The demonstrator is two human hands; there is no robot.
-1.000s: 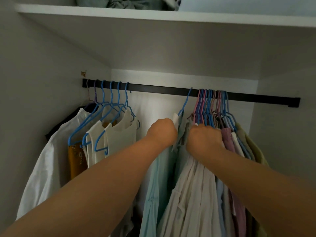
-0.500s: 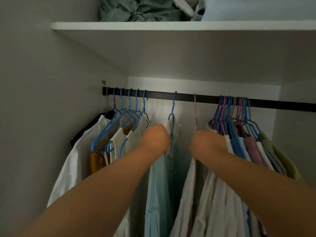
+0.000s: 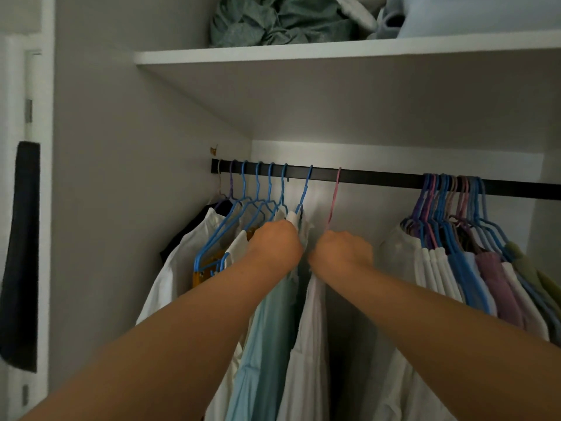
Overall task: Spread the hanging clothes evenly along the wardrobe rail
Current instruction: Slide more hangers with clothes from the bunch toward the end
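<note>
Clothes hang from the black rail [image 3: 379,179] in two groups: a loose set at the left end [image 3: 258,202] and a tight bunch at the right [image 3: 452,214], with bare rail between. Left hand [image 3: 274,246] grasps the light-blue garment [image 3: 267,323] at its blue hanger [image 3: 305,189]. Right hand [image 3: 341,252] grasps the white garment [image 3: 309,344] under the pink hanger [image 3: 334,199]. Both grips are clenched.

Rail [image 3: 379,180] under shelf [image 3: 334,51]; hanger bunches [image 3: 449,189] at both ends, two hangers [image 3: 334,192] between.
</note>
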